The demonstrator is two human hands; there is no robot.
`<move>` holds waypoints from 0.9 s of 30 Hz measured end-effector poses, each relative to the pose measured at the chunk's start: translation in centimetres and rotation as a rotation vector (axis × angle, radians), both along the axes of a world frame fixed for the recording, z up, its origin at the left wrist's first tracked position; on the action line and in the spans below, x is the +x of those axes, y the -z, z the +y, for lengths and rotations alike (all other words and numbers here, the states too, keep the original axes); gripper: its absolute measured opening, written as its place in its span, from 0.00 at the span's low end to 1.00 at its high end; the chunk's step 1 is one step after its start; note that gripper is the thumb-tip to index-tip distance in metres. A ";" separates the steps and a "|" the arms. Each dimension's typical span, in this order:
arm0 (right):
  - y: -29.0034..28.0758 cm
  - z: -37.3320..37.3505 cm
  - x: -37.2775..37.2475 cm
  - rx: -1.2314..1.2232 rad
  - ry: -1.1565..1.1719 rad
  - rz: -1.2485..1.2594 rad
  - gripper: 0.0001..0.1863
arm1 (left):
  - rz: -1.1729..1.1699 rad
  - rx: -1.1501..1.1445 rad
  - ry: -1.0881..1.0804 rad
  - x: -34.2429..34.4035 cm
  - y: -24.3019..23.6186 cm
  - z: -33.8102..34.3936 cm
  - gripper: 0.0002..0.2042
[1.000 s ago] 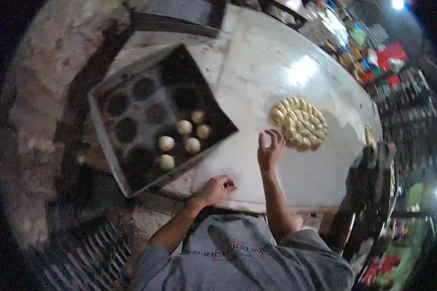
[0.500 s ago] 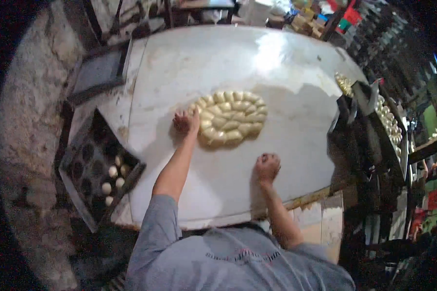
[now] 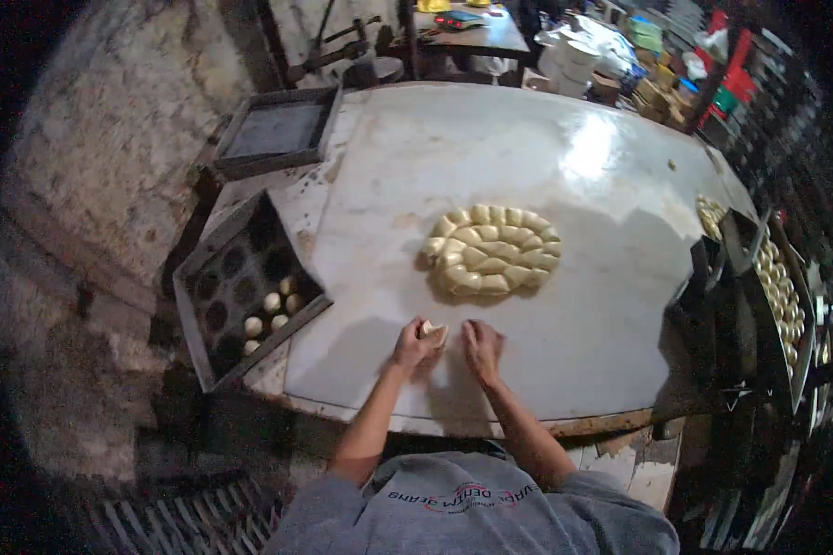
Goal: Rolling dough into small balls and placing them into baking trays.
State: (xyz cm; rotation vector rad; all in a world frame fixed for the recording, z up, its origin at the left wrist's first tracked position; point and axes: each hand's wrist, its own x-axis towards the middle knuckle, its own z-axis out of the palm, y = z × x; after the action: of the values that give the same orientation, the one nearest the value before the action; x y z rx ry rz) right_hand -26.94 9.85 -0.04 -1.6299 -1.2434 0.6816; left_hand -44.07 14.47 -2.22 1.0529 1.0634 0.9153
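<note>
On the pale surface [image 3: 574, 351], short of the middle of its near edge, the left hand [image 3: 408, 349] held a small dough piece [image 3: 439, 335] between thumb and fingers. The right hand [image 3: 482, 353] was just beside it, fingers curled narrow; whether they gripped anything (the back of the hand faced up) could not be made out. Beyond both, around the surface's middle, lay an oval cluster of glossy dough lumps [image 3: 498, 252]. Pale dough balls [image 3: 254, 326] sat in a dark tray [image 3: 192, 335] toward the near left corner.
</note>
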 end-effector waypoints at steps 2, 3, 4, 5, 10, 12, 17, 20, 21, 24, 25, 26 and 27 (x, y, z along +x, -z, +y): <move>-0.5 0.5 -5.3 -0.022 -0.278 0.160 0.20 | -0.068 0.117 -0.230 -2.0 0.2 -1.3 0.15; -0.7 0.5 -7.5 0.300 -0.263 -0.151 0.25 | -0.075 0.072 -0.264 -3.2 0.2 -1.3 0.15; -0.8 0.4 -9.1 0.145 -0.250 -0.183 0.27 | -0.088 0.023 -0.295 -4.8 0.1 -1.0 0.15; -0.8 0.2 -10.8 0.029 -0.296 -0.237 0.28 | -0.073 -0.038 -0.324 -6.4 0.1 -0.6 0.15; -1.3 -2.7 -11.0 -0.046 -0.583 -0.372 0.22 | 0.236 0.444 -0.662 -11.3 0.3 1.9 0.13; -1.9 -4.5 -7.8 -0.293 -0.549 0.028 0.19 | 0.070 0.266 -0.516 -11.1 0.3 1.6 0.10; -2.4 -10.7 4.6 -0.331 -0.200 0.443 0.21 | 0.276 0.423 -0.232 -9.0 -1.4 -1.4 0.05; -1.3 -13.6 12.7 -0.105 0.168 0.422 0.22 | 0.574 0.605 -0.060 -8.2 -3.6 -1.7 0.05; -1.0 -13.5 15.1 -0.173 0.172 -0.225 0.21 | 0.844 0.776 0.038 -7.7 -4.1 -0.9 0.06; -0.4 -9.8 18.9 -0.056 0.318 -1.032 0.22 | 1.142 0.838 0.112 -4.3 -5.3 0.7 0.09; -0.3 -8.0 18.8 -0.078 0.417 -1.077 0.23 | 1.102 0.752 0.021 -2.2 -5.3 0.7 0.09; -0.3 -5.6 18.6 -0.248 0.471 -0.891 0.23 | 1.081 0.709 -0.119 -0.6 -5.4 0.9 0.10; -0.3 -3.8 17.5 -0.157 0.525 -0.798 0.20 | 1.009 0.590 -0.171 1.8 -5.3 -0.7 0.07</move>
State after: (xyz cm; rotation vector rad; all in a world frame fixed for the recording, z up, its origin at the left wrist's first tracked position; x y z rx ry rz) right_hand -9.44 6.03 0.21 -2.3489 -1.2066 -0.2449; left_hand -42.26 13.79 3.07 2.0544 1.7741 0.8478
